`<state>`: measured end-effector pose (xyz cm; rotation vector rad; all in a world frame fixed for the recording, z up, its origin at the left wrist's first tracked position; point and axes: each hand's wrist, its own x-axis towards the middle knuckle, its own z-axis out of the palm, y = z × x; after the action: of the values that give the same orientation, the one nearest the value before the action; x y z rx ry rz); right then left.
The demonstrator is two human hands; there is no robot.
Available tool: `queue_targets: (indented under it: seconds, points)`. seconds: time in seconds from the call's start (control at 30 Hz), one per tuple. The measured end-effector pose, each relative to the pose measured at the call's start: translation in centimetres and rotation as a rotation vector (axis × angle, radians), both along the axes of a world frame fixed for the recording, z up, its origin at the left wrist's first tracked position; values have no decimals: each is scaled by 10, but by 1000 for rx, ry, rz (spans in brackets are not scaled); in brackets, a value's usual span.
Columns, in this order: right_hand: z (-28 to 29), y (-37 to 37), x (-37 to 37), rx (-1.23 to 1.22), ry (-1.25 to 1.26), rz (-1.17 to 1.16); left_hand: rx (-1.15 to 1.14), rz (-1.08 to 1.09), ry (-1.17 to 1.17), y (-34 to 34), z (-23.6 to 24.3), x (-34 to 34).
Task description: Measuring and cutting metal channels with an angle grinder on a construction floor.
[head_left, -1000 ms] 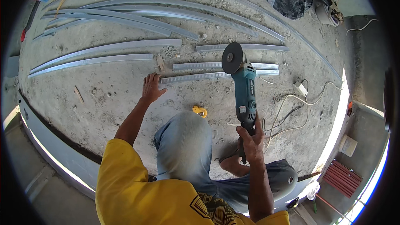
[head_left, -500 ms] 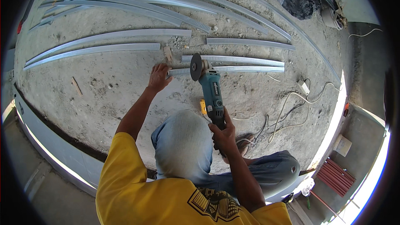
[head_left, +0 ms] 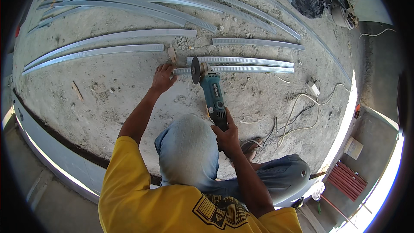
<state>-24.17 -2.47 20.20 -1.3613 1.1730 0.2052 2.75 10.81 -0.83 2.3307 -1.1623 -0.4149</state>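
Note:
My right hand [head_left: 227, 133] is wrapped round the rear body of a teal and black angle grinder [head_left: 214, 92]. Its dark cutting disc [head_left: 196, 70] stands on edge over the nearer of two short galvanized metal channels [head_left: 254, 69], close to its left end. Whether the disc touches the metal or spins, I cannot tell. The left end of that channel is gripped by my left hand [head_left: 163, 79], its fingers bent over it. Just behind lies the second short channel [head_left: 246, 61], almost parallel. A small wood scrap [head_left: 172, 55] is beyond my left fingers.
Longer metal channels [head_left: 120, 35] lie across the dusty concrete floor at the left and far side. A pale cord [head_left: 297, 132] loops at the right beside a white socket block [head_left: 313, 89]. Black plastic bags [head_left: 308, 0] sit far right. My sandalled foot [head_left: 251, 149] is near the grinder.
My right hand and the grinder have shifted slightly left, bringing the disc nearer to my left hand. The grinder now covers most of a yellow object on the floor.

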Motion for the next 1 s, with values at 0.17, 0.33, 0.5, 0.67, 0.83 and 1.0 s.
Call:
queue_targets:
  seconds: [0.17, 0.33, 0.5, 0.67, 0.83, 1.0]
  points:
    - [-18, 1, -4, -51, -30, -13, -19, -22, -11, -8, 2, 1]
    - [-35, 8, -7, -149, -91, 17, -57, -20, -2, -5, -1, 1]
    - [-35, 8, -4, -150, -71, 36, -74, 10, -13, -4, -3, 1]
    - [-39, 8, -6, -149, -99, 20, -83, 0, -27, -6, -4, 1]
    - [-35, 7, -1, -110, -51, 23, -74, 3, -13, -4, -7, 1]
    - [-42, 8, -2, -140, -91, 25, -89, -5, -28, -4, -7, 1]
